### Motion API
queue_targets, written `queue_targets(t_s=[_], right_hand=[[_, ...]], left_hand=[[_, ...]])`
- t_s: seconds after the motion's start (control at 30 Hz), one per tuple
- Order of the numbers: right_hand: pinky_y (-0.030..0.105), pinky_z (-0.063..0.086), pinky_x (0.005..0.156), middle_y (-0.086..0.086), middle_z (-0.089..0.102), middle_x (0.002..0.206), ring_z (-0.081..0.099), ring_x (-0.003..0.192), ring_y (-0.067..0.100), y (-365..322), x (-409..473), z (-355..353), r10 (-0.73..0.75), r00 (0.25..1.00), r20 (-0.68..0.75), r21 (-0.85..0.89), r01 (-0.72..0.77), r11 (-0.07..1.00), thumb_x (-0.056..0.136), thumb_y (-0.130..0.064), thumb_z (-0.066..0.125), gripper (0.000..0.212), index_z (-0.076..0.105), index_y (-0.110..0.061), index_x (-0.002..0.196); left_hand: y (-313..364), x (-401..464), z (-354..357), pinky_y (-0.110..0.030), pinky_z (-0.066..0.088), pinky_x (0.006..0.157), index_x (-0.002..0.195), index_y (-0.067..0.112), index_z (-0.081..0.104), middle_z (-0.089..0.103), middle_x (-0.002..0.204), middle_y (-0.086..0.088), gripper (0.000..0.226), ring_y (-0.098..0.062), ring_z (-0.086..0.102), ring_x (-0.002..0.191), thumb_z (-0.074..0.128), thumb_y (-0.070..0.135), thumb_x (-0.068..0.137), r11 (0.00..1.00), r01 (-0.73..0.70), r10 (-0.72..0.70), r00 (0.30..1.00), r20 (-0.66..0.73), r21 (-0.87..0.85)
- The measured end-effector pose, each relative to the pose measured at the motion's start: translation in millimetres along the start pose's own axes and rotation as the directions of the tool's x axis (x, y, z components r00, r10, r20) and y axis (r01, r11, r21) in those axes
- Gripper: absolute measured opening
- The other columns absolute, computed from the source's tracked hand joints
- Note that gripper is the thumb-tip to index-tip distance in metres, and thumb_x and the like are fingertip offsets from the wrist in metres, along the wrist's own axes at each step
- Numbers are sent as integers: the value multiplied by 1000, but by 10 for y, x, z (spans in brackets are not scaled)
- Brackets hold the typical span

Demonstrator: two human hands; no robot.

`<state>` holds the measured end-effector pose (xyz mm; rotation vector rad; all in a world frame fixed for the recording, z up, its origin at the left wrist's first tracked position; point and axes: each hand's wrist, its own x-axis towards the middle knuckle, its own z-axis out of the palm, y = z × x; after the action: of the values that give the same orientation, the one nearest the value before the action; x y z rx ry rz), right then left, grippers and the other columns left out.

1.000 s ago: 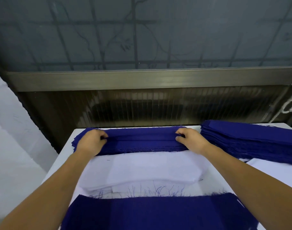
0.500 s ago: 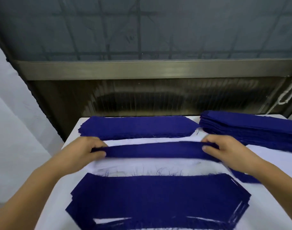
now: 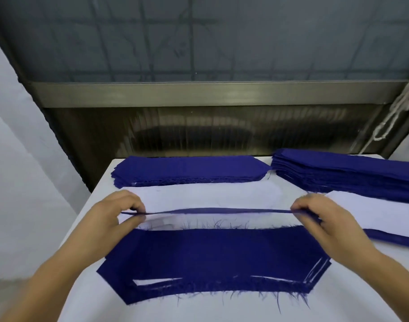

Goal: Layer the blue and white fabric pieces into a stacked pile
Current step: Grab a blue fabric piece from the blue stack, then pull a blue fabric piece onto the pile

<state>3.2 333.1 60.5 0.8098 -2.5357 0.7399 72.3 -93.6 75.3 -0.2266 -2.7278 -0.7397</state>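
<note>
Hands pinch a blue fabric piece (image 3: 218, 210) by its ends — left hand (image 3: 116, 213) at the left end, right hand (image 3: 321, 219) at the right, each grip closed on the cloth. It is stretched flat, edge-on, above white fabric (image 3: 210, 197) and the near blue-and-white pile (image 3: 212, 261). Two blue stacks — far middle (image 3: 187, 170) and far right (image 3: 347, 173) — rest on the white surface (image 3: 89, 296).

My two hands, left (image 3: 115, 219) and right (image 3: 326, 224), hold one blue fabric piece (image 3: 212, 210). I count three blue fabric stacks: far (image 3: 187, 170), right (image 3: 352, 175), near (image 3: 212, 259). One white piece (image 3: 210, 196) lies between.
</note>
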Motion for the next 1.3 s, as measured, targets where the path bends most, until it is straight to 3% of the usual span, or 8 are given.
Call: queue_targets(t_s=[0.17, 0.4, 0.53, 0.7, 0.77, 0.97, 1.07, 1.3], right_hand=[[17, 36, 91, -12, 64, 101, 52, 97, 6, 126, -543, 312, -192, 969, 158, -173, 219, 960, 81, -16, 59, 17, 65, -22, 96], [22, 44, 85, -12, 65, 101, 57, 93, 6, 102, -641, 366, -156, 974, 164, -117, 176, 977, 103, -41, 25, 53, 71, -19, 91], [18, 44, 84, -12, 65, 101, 54, 96, 3, 62, -659, 359, -185, 964, 193, -87, 205, 975, 103, -38, 25, 51, 71, -20, 89], [14, 42, 85, -21, 60, 103, 55, 96, -3, 48, -624, 283, -109, 953, 283, -39, 125, 991, 89, -43, 55, 21, 69, -27, 90], [11, 40, 83, -26, 57, 100, 53, 93, -5, -2, -569, 287, -51, 956, 289, -16, 58, 998, 90, -50, 53, 22, 66, -31, 90], [14, 37, 81, -26, 47, 91, 46, 87, -4, -23, -434, 459, 37, 924, 379, -81, -7, 997, 91, -36, 62, 5, 59, -33, 94], [18, 39, 79, -23, 48, 84, 49, 83, 0, 113, -463, 341, 133, 912, 387, -101, -102, 990, 87, -24, 67, 17, 54, -35, 86], [15, 42, 69, -19, 53, 82, 51, 80, 1, 230, -83, 326, 197, 902, 385, -138, -155, 978, 89, -30, 61, 17, 50, -40, 82]], left_hand=[[-41, -451, 301, -19, 45, 75, 76, 29, 62, 58, 87, 23, 27, 1, 55, 83, 77, 6, 75, 985, -169, 161, 975, 152, 42], [-150, -593, 407, -16, 43, 74, 79, 31, 62, 58, 89, 26, 41, 1, 55, 81, 84, 0, 64, 991, -109, 91, 971, 223, 71], [-159, -625, 389, -14, 44, 74, 79, 35, 61, 58, 90, 28, 43, 3, 55, 84, 80, 0, 65, 994, -97, 82, 963, 256, 47], [-141, -628, 381, -14, 43, 77, 80, 39, 59, 58, 96, 27, 8, -2, 57, 90, 64, 46, 79, 997, -80, 78, 957, 280, -4], [-117, -570, 411, -16, 43, 78, 77, 42, 60, 59, 94, 25, 18, -3, 56, 91, 56, 59, 82, 999, -47, 52, 958, 282, -24], [-38, -409, 615, -18, 41, 78, 75, 41, 51, 54, 87, 22, 23, -2, 49, 91, 66, 31, 87, 999, -19, 9, 964, 266, 35], [-170, -428, 523, -20, 41, 79, 77, 38, 53, 55, 85, 22, 24, -2, 49, 89, 67, 21, 86, 998, 14, -29, 963, 268, 57], [-132, -38, 473, -14, 41, 74, 80, 40, 55, 52, 85, 23, 13, 4, 49, 82, 59, 33, 90, 969, -35, -47, 946, 322, 245]])
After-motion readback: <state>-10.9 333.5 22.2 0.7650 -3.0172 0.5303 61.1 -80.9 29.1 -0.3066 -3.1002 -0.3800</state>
